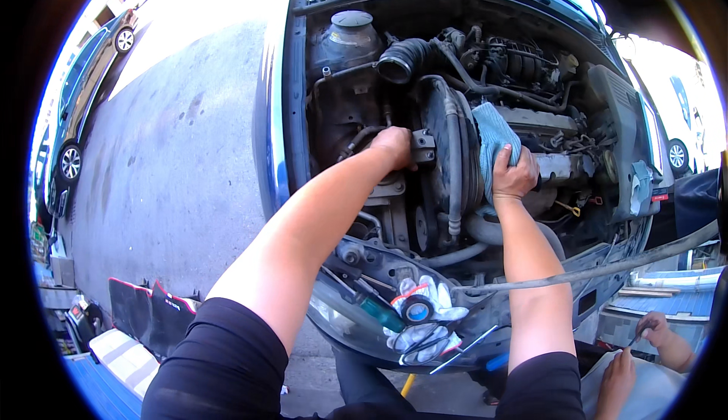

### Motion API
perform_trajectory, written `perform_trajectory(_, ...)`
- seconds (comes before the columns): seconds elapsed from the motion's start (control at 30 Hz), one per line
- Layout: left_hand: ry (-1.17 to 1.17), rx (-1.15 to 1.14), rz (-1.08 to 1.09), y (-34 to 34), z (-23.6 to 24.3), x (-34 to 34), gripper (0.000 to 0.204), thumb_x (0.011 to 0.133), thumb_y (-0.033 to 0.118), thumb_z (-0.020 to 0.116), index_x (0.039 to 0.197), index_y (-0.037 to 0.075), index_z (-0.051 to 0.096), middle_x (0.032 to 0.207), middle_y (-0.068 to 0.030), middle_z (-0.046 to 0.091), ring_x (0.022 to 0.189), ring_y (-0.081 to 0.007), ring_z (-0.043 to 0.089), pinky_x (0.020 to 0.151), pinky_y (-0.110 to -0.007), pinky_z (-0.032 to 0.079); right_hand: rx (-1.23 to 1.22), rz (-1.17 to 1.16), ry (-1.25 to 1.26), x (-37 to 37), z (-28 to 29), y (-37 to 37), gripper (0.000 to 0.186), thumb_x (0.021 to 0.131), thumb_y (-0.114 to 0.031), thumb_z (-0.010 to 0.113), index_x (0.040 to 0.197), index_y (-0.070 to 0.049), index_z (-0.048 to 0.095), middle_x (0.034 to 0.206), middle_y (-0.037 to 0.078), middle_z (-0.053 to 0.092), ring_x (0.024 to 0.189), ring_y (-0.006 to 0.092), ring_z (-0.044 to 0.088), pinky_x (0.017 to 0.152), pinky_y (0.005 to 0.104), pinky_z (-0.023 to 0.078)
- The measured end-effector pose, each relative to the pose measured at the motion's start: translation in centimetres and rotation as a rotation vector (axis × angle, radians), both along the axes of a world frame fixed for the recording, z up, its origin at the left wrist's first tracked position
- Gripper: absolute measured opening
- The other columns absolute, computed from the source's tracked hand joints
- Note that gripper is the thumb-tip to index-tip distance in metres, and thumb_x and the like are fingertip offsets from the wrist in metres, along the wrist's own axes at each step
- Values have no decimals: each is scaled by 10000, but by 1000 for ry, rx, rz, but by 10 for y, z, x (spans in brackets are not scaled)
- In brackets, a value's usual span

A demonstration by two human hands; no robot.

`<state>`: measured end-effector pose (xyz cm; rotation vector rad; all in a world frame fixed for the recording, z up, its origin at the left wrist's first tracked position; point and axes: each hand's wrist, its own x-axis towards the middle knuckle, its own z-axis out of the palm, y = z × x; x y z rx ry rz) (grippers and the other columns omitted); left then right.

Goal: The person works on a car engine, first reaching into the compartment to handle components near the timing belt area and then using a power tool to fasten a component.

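Observation:
I am leaning over a car's open engine bay (531, 64). My left hand (394, 147) grips a metal bracket beside the big round black housing (444, 139) in the middle of the bay. My right hand (514, 175) is closed on a light blue cloth (493, 136) and presses it against the right side of that housing. Below my arms, a pair of white gloves (428, 321), a roll of black tape (417, 310) and a green-handled screwdriver (379, 312) lie on the car's front edge.
A long grey hose (607, 268) crosses the front of the bay to the right. Another person's hands (644, 344) work at the lower right. Grey pavement (174, 155) and a parked blue car (83, 94) lie to the left, a white car (682, 117) to the right.

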<state>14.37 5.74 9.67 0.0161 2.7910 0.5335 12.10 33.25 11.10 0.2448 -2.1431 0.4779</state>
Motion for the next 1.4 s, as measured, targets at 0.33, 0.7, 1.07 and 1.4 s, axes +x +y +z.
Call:
perform_trajectory(0.33, 297, 244, -97, -45, 117, 84, 744, 802, 338, 790, 1422, 42, 505, 1536, -192, 411, 1414, -363, 397, 1163, -422, 348, 56, -172, -259, -9, 27, -7, 392, 834, -392, 682, 1061, -78, 624, 1054, 126, 632, 1031, 330, 595, 912, 467, 454)
perform_trajectory(0.7, 189, 87, 442, -225, 203, 393, 298, 841, 145, 737, 1112, 25, 703, 1232, -157, 669, 1155, -308, 636, 959, -391, 516, -279, 72, -274, 19, 68, 10, 574, 910, -388, 632, 1372, -68, 519, 1382, 210, 521, 1319, 395, 448, 1138, 500, 323)
perform_trajectory(1.07, 401, 164, 121, -259, 223, 211, 329, 873, 195, 708, 1158, 32, 691, 1158, -175, 689, 1097, -334, 653, 953, -398, 518, -1104, -383, -103, 247, 130, -4, 281, 1036, -112, 519, 1263, 50, 545, 1229, 228, 638, 1072, 284, 670, 903, 358, 550)
perform_trajectory(1.4, 549, 259, 63, -306, 230, -116, 310, 861, 206, 667, 1127, 56, 721, 1080, -198, 713, 1024, -357, 679, 929, -426, 522, -919, -761, -296, 437, 123, -179, 227, 1010, -132, 552, 1141, 34, 633, 1002, 160, 677, 851, 215, 678, 716, 318, 536)
